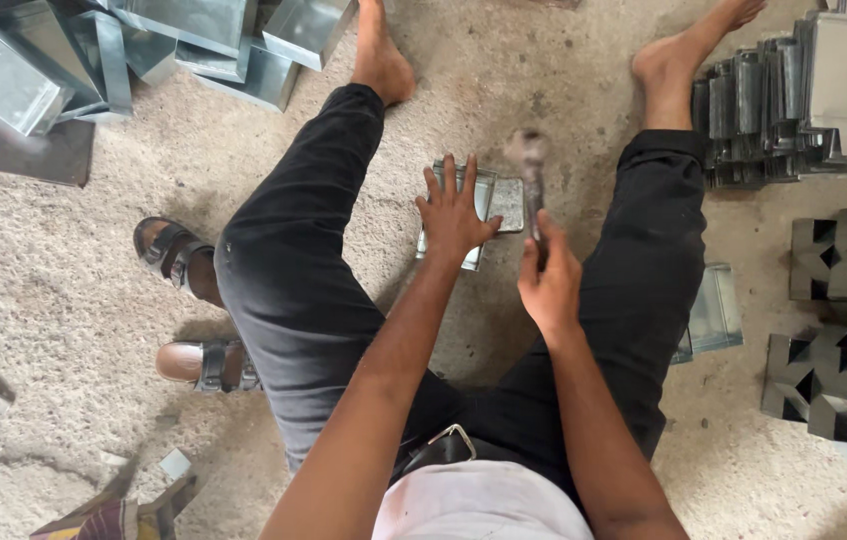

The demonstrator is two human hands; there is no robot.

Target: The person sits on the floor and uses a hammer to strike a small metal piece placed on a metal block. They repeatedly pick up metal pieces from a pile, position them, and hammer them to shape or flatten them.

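Here, left hand (453, 215) spread flat, fingers wide, pressing the sheet piece (488, 210) on the floor. Just right of those fingers, right hand (548, 285) wrapped around a hammer (531, 170), handle running away, blurred head just beyond the piece's right edge.

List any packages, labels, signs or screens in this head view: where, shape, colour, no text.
None in view: no package, label, sign or screen.
Nearest things are bare sheet-metal boxes stacked top left, grey and rectangular, with no visible labels.
Folded metal pieces stacked top right, grey and unmarked.
Left hand presses on a flat metal piece; right hand holds a hammer.
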